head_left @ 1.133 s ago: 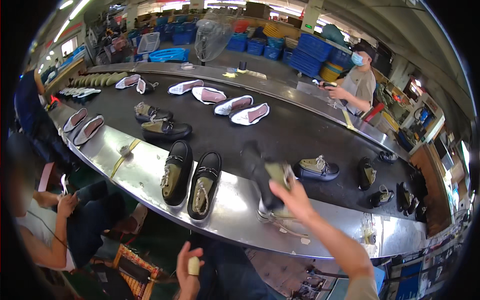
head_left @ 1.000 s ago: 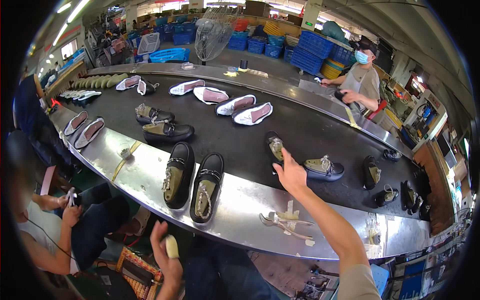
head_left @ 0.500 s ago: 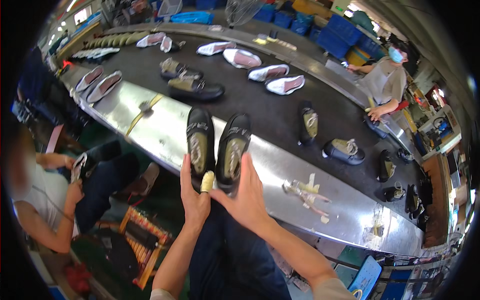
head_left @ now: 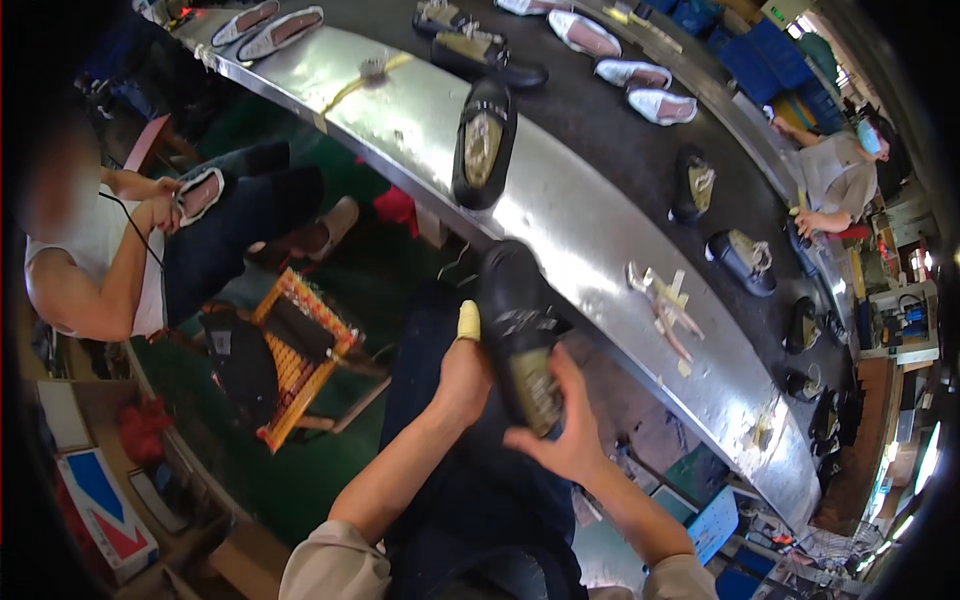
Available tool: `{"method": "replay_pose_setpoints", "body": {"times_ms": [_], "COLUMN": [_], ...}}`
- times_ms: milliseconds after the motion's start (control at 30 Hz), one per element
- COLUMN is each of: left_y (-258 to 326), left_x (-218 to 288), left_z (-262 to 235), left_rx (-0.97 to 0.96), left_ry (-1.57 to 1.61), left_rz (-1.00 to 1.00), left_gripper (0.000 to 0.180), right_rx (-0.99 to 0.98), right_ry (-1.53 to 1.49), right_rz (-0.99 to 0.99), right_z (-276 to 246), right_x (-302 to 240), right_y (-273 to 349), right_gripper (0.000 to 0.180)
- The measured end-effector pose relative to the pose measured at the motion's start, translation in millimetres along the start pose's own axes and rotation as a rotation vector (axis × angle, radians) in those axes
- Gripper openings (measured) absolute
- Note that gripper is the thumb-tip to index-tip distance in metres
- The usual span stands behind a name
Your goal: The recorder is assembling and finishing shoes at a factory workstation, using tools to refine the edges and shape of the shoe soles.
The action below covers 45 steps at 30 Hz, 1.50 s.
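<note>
A long steel table (head_left: 590, 240) edges a dark conveyor carrying shoes in a busy workshop. Below its near edge, over the lap, the right hand (head_left: 565, 440) has its grip closed around a black shoe (head_left: 518, 335). Just left of that grip, the left hand (head_left: 460, 378) clasps a pale yellow stick (head_left: 468, 321), pressed against the shoe's side. A second black shoe (head_left: 484, 143) lies on the table beyond.
</note>
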<state>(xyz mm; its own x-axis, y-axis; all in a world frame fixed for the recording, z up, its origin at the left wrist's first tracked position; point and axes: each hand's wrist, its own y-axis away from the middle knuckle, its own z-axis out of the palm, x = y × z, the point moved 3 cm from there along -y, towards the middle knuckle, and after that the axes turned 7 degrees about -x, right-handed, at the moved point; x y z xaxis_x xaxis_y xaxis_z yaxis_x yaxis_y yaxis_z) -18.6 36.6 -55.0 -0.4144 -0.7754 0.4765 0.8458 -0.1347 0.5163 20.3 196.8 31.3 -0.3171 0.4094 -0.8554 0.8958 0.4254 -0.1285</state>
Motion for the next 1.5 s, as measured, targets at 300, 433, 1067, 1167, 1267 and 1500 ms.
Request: {"method": "replay_pose_setpoints", "body": {"times_ms": [300, 433, 1067, 1167, 1267, 1500], "left_y": [27, 22, 29, 31, 33, 33], "left_x": [-20, 9, -6, -4, -6, -2], "left_z": [-20, -5, -21, -25, -22, -40], "left_rx": [0.074, -0.344, -0.292, -0.280, -0.278, -0.212], "left_ry": [-0.205, -0.389, -0.996, -0.905, -0.894, -0.912], "left_rz": [0.195, 0.510, 0.305, 0.240, 0.207, 0.342], "left_gripper": [0.068, 0.057, 0.053, 0.052, 0.049, 0.044], "right_rx": [0.328, 0.223, 0.091, 0.139, 0.085, 0.032], "right_ry": [0.861, 0.972, 0.087, 0.077, 0.301, -0.279], "right_rz": [0.003, 0.099, 0.218, 0.125, -0.059, 0.498], "right_z": [-131, -147, 4, 6, 2, 14], "right_x": [55, 94, 58, 61, 51, 47], "right_y": [-32, -36, -9, -17, -20, 6], "right_gripper": [0.040, 0.046, 0.026, 0.020, 0.024, 0.026]}}
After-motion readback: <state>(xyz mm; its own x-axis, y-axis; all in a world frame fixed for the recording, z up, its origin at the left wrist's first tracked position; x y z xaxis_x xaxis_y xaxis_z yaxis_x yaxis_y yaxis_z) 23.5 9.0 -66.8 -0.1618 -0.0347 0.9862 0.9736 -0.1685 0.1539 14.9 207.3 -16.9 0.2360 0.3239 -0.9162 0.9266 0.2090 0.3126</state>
